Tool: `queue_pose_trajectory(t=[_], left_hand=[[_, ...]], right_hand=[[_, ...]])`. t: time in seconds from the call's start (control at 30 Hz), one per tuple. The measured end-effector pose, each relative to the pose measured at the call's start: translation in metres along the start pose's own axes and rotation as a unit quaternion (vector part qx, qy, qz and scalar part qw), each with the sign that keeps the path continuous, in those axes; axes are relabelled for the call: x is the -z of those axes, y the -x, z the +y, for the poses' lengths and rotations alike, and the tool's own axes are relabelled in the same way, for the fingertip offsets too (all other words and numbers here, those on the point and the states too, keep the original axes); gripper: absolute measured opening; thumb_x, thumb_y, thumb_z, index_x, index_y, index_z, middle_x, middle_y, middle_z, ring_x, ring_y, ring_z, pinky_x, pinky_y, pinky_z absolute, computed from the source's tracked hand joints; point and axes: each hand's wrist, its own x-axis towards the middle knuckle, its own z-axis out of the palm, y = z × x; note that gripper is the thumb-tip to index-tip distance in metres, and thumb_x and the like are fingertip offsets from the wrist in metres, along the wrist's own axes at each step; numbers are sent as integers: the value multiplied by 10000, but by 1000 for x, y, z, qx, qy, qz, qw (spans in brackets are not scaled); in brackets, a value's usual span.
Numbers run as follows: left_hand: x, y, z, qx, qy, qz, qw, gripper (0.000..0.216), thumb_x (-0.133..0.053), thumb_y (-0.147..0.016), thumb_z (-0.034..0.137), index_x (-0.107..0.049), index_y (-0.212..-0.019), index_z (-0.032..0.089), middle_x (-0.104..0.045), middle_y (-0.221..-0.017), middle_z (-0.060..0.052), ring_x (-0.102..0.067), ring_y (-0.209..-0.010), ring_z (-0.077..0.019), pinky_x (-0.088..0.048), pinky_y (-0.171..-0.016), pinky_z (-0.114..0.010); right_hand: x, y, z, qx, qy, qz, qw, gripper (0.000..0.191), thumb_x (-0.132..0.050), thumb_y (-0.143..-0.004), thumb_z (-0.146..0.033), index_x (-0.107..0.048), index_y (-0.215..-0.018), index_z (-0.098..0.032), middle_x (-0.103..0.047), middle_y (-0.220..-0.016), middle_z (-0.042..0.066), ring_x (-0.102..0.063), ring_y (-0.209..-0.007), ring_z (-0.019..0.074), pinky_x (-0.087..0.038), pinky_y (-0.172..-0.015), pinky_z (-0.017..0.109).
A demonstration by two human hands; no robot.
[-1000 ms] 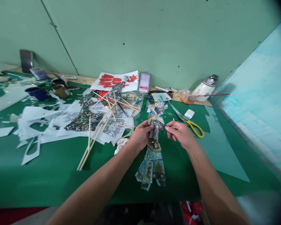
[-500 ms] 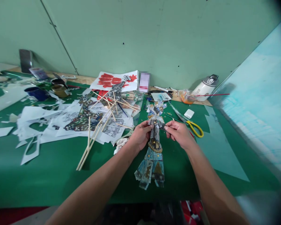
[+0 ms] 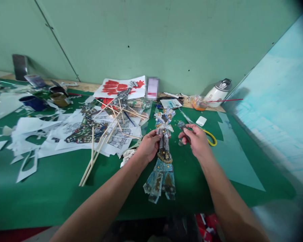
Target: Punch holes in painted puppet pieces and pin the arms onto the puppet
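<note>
Left hand [image 3: 147, 148] pinches puppet [image 3: 163, 158]; head points away.

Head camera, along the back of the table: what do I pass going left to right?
Blue cup → brown jar → red-printed sheet → orange-filled bowl → white bottle.

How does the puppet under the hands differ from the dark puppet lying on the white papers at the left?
The blue puppet lies straight on the bare green mat, and the left hand pinches its upper body. The dark puppet lies slanted on the white papers, with no hand on it. The blue puppet is mostly pale blue; the dark puppet is darker, with green and red. The wooden sticks cross the dark puppet only. Both are flat, painted figures.
</note>
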Motion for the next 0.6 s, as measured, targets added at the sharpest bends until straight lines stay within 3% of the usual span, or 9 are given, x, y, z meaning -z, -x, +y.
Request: queue_pose_trajectory(t=[0.07,0.13,0.3,0.43,0.6], left_hand=[[0,0,0,0,1,-2,1000,179,-697,-676,122,-632,-843,126,-694,-732,-54,-661,-681,-150,-504,-670,-248],[0,0,-1,-1,3,-5,1000,188,-701,-664,115,-638,-842,122,-691,-724,-50,-656,-668,-143,-504,-674,-247],[1,-1,-2,-3,8,-13,1000,203,-730,-650,124,-651,-837,126,-689,-728,-36,-647,-667,-130,-500,-692,-247],[1,0,-3,-7,10,-24,1000,241,-767,-618,135,-662,-835,132,-686,-727,-25,-637,-657,-127,-495,-683,-249],[3,-2,-5,-10,-14,-8,1000,227,-777,-597,156,-665,-793,136,-665,-683,-12,-600,-597,-113,-476,-621,-240]], right_hand=[[-3,1,2,10,-8,-22,1000,409,-634,-719,-331,-508,-1087,-207,-659,-622,-16,-501,-451,113,-396,-448,244],[-5,0,6,25,10,-44,999,402,-621,-720,-306,-559,-1104,-206,-663,-674,-9,-518,-494,115,-405,-474,249],[-8,-1,10,3,68,-59,996,230,-648,-712,-341,-691,-846,-159,-636,-704,27,-507,-558,122,-374,-500,262],[-13,-1,9,27,131,-102,986,276,-675,-712,-432,-678,-767,-162,-573,-621,-1,-470,-556,127,-357,-522,266],[-16,-3,12,54,122,-110,985,210,-636,-738,-380,-613,-687,-177,-531,-588,-20,-473,-558,124,-376,-544,260]])
